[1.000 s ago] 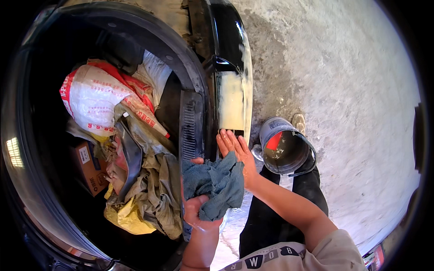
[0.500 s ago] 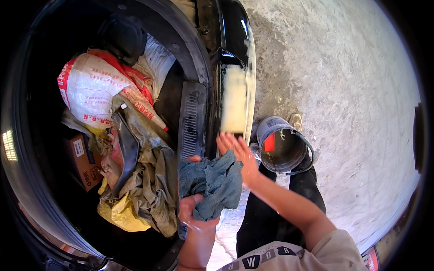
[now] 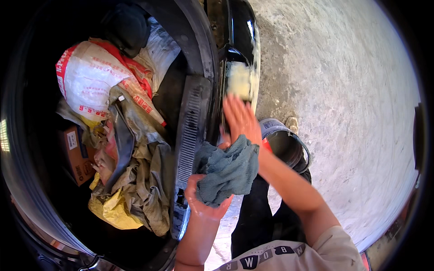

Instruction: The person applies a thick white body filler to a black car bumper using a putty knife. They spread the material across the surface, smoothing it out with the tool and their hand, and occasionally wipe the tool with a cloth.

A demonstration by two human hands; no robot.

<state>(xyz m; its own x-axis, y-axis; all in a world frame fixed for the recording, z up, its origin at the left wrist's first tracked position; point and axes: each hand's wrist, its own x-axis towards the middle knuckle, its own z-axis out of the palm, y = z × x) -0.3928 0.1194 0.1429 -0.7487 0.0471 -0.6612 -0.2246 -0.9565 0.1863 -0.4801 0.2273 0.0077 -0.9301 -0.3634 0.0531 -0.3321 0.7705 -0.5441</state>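
A crumpled blue-grey cloth (image 3: 230, 169) is gripped in my left hand (image 3: 205, 198), whose fingers wrap round it from below, beside the trunk sill. My right hand (image 3: 242, 119) lies flat on the black car's rear panel, fingers stretched forward. Its fingertips reach the lower end of a cream-coloured patch (image 3: 239, 79) on the glossy black bumper (image 3: 242, 27). A thin dark edge shows just ahead of the fingertips; what it belongs to is hidden under the hand. Both hands look wet.
Left of me is the open trunk with a ribbed sill trim (image 3: 187, 135). Inside lie a white-and-red woven sack (image 3: 90, 77), a brown tarp (image 3: 153, 180), a yellow bag (image 3: 115, 210) and a cardboard box (image 3: 79, 156). A dark bucket (image 3: 285, 144) stands on the concrete floor (image 3: 348, 113) by my feet.
My right hand has slid forward along the panel, covering more of the cream patch. The left hand with the cloth has shifted right and slightly up. The view has shifted a little.
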